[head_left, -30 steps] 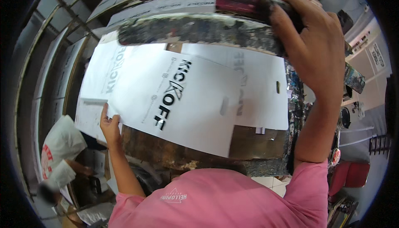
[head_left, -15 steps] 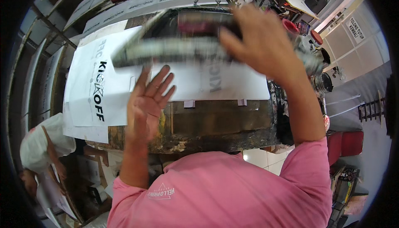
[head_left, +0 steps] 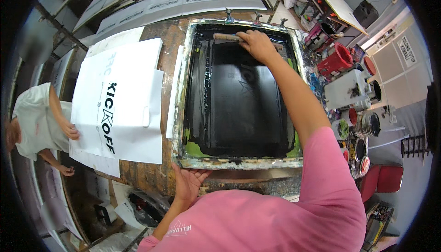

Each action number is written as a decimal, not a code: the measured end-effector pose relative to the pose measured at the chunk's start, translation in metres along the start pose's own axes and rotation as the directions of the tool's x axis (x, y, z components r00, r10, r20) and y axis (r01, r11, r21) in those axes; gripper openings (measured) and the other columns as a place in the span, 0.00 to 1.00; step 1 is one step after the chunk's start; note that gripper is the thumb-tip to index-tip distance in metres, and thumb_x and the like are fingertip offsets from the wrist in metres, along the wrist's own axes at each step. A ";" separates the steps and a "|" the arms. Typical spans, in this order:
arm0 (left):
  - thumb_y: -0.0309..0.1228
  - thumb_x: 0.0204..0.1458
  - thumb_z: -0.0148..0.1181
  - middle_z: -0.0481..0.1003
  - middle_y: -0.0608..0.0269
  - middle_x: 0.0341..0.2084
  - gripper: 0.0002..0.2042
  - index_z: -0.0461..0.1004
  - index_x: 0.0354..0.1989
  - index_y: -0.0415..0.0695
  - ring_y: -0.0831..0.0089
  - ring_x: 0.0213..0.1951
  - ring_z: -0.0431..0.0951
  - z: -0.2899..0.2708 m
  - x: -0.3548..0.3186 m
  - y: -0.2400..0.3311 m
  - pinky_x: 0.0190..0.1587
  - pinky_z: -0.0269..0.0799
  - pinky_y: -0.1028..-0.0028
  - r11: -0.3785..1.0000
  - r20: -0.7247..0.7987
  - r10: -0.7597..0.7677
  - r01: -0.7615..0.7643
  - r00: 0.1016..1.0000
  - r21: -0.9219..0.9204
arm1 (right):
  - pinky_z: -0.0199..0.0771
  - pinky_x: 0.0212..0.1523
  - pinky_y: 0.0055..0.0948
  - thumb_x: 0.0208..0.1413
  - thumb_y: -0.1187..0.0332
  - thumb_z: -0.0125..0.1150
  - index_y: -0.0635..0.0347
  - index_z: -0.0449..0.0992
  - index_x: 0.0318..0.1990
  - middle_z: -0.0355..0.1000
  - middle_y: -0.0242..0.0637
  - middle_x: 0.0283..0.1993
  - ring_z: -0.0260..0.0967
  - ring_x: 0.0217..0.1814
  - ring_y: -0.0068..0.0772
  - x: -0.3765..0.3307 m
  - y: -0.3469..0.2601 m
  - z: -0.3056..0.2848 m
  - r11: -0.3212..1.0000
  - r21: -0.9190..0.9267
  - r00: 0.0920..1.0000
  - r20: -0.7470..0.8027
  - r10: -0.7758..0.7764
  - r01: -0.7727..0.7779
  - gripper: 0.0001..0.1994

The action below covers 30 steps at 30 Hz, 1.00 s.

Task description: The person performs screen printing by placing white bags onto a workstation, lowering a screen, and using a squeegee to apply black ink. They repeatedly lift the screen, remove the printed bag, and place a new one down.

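- The right hand (head_left: 257, 45) is closed around the squeegee (head_left: 226, 37), at the far end inside the frame (head_left: 180, 91).
- The left hand (head_left: 188, 185), palm up, has its fingers at the frame's near left corner; whether they grip it I cannot tell.
- Black ink (head_left: 220, 137) coats the frame's screen, over the wooden table (head_left: 142, 171).
- Printed sheets (head_left: 133, 91) lie left of it, a co-worker's hand (head_left: 70, 130) at their edge.
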<state>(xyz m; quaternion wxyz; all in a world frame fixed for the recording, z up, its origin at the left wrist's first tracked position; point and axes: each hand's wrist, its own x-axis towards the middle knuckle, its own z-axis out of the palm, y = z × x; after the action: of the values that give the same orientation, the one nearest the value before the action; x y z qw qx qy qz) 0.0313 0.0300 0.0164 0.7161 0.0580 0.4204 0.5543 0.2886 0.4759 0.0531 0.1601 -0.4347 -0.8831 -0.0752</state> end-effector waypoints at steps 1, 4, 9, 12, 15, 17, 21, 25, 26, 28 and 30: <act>0.72 0.61 0.29 0.69 0.45 0.62 0.47 0.53 0.72 0.39 0.54 0.63 0.72 0.002 -0.001 0.000 0.65 0.70 0.54 1.000 -0.030 -0.021 0.021 0.999 0.004 | 0.75 0.49 0.46 0.61 0.58 0.61 0.42 0.75 0.58 0.75 0.39 0.45 0.75 0.49 0.47 0.010 0.009 0.012 1.000 -0.009 1.000 0.014 0.017 -0.017 0.18; 0.74 0.59 0.30 0.65 0.44 0.66 0.50 0.50 0.73 0.38 0.53 0.64 0.71 -0.002 -0.001 -0.002 0.63 0.72 0.55 0.994 -0.025 -0.003 0.006 1.000 0.105 | 0.79 0.44 0.46 0.60 0.53 0.62 0.43 0.77 0.52 0.75 0.38 0.42 0.75 0.48 0.46 0.016 0.007 0.031 1.000 0.007 0.996 -0.084 0.002 -0.002 0.15; 0.70 0.63 0.28 0.68 0.46 0.64 0.45 0.52 0.73 0.41 0.54 0.63 0.72 0.004 -0.002 0.001 0.65 0.69 0.54 0.999 -0.063 -0.009 0.012 0.998 0.052 | 0.78 0.39 0.42 0.55 0.51 0.67 0.48 0.78 0.47 0.72 0.35 0.38 0.74 0.44 0.42 -0.047 -0.049 0.013 0.998 -0.049 0.995 -0.093 0.033 -0.037 0.17; 0.71 0.62 0.29 0.67 0.45 0.65 0.46 0.52 0.73 0.41 0.54 0.64 0.72 0.000 0.001 -0.001 0.66 0.68 0.53 1.000 -0.058 -0.014 0.016 0.998 0.026 | 0.78 0.39 0.42 0.52 0.55 0.70 0.49 0.78 0.47 0.72 0.36 0.39 0.73 0.43 0.43 -0.103 -0.091 -0.015 1.000 0.022 0.998 -0.057 0.020 -0.019 0.18; 0.71 0.61 0.30 0.66 0.43 0.66 0.47 0.51 0.73 0.39 0.52 0.65 0.70 -0.001 0.000 -0.001 0.68 0.66 0.51 0.999 0.012 0.000 0.000 1.000 0.051 | 0.77 0.38 0.42 0.48 0.58 0.73 0.51 0.77 0.48 0.72 0.37 0.40 0.72 0.43 0.44 -0.157 -0.140 -0.047 0.994 0.100 0.999 0.029 0.040 -0.043 0.20; 0.71 0.61 0.32 0.64 0.43 0.66 0.48 0.51 0.73 0.37 0.51 0.65 0.69 -0.003 0.000 0.000 0.69 0.64 0.50 0.998 0.036 0.014 -0.016 0.999 0.055 | 0.77 0.38 0.42 0.48 0.59 0.73 0.52 0.77 0.49 0.71 0.37 0.40 0.72 0.43 0.44 -0.192 -0.170 -0.072 0.986 0.145 0.992 0.101 0.071 -0.085 0.21; 0.71 0.61 0.35 0.64 0.42 0.65 0.47 0.51 0.72 0.37 0.51 0.66 0.67 0.003 -0.001 -0.001 0.71 0.60 0.50 0.997 0.032 0.046 -0.048 0.998 0.056 | 0.76 0.38 0.43 0.48 0.58 0.73 0.54 0.78 0.49 0.71 0.38 0.40 0.72 0.44 0.45 -0.242 -0.219 -0.114 0.972 0.186 0.961 0.261 0.092 -0.143 0.21; 0.69 0.62 0.38 0.68 0.44 0.60 0.44 0.57 0.69 0.37 0.53 0.63 0.71 -0.001 0.000 -0.003 0.68 0.65 0.53 0.997 0.086 0.066 -0.069 0.994 0.024 | 0.75 0.39 0.48 0.52 0.58 0.69 0.59 0.76 0.46 0.70 0.42 0.41 0.73 0.47 0.47 -0.245 -0.230 -0.133 0.973 0.131 0.929 0.347 0.132 -0.188 0.19; 0.68 0.63 0.38 0.70 0.44 0.59 0.43 0.58 0.68 0.37 0.54 0.62 0.72 0.000 -0.001 -0.001 0.67 0.67 0.54 0.997 0.098 0.072 -0.074 0.993 0.019 | 0.76 0.38 0.47 0.53 0.57 0.68 0.60 0.75 0.45 0.70 0.43 0.42 0.73 0.46 0.47 -0.244 -0.230 -0.135 0.974 0.138 0.937 0.325 0.125 -0.178 0.19; 0.66 0.64 0.39 0.71 0.45 0.57 0.41 0.60 0.66 0.37 0.55 0.61 0.73 0.001 -0.003 -0.002 0.66 0.69 0.55 0.996 0.123 0.085 -0.087 0.989 0.010 | 0.78 0.38 0.47 0.56 0.54 0.66 0.61 0.74 0.44 0.70 0.45 0.43 0.74 0.46 0.49 -0.242 -0.228 -0.142 0.977 0.131 0.951 0.284 0.124 -0.167 0.19; 0.64 0.66 0.39 0.73 0.46 0.55 0.38 0.63 0.64 0.38 0.56 0.60 0.74 0.005 -0.007 0.000 0.65 0.71 0.56 0.994 0.135 0.104 -0.105 0.985 0.005 | 0.76 0.46 0.48 0.55 0.55 0.67 0.63 0.73 0.48 0.69 0.46 0.44 0.72 0.49 0.50 -0.248 -0.235 -0.155 0.976 0.144 0.952 0.282 0.117 -0.163 0.22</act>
<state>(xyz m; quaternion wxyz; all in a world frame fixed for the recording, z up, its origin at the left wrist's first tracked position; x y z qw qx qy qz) 0.0349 0.0259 0.0233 0.7124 0.1216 0.3709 0.5832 0.2777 0.1060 0.1138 0.0779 -0.4878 -0.8667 0.0703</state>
